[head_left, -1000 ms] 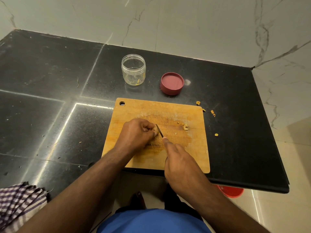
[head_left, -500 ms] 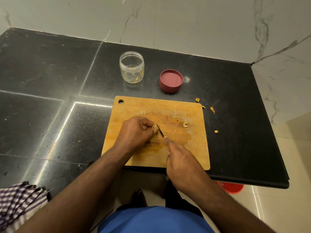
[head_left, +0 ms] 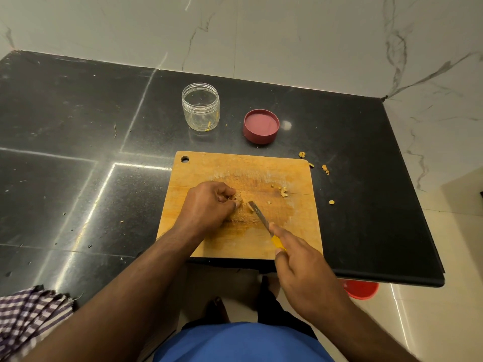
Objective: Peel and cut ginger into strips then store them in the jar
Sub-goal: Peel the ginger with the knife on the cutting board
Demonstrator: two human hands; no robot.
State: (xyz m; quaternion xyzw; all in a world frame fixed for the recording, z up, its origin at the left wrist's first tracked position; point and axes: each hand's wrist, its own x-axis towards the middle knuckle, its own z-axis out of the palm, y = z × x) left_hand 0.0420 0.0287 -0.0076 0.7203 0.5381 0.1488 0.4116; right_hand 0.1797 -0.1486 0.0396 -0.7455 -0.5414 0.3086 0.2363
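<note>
Two hands work over a wooden cutting board point(head_left: 209, 168) on the black desk point(head_left: 78, 126). The left hand point(head_left: 206, 205) has its grip curled tight on a small piece of ginger point(head_left: 238, 197), pressing it to the board. Just right of that grip, the knife point(head_left: 260, 215) blade rests on the board, apart from the ginger; the right hand point(head_left: 303, 267) has its grip clamped on the yellow handle. Ginger scraps point(head_left: 283, 192) lie beyond the knife tip, others on the desk farther right. Well beyond the left grip stands the open clear jar point(head_left: 200, 107), a few yellow bits inside; its red lid point(head_left: 261, 126) lies upturned beside it.
</note>
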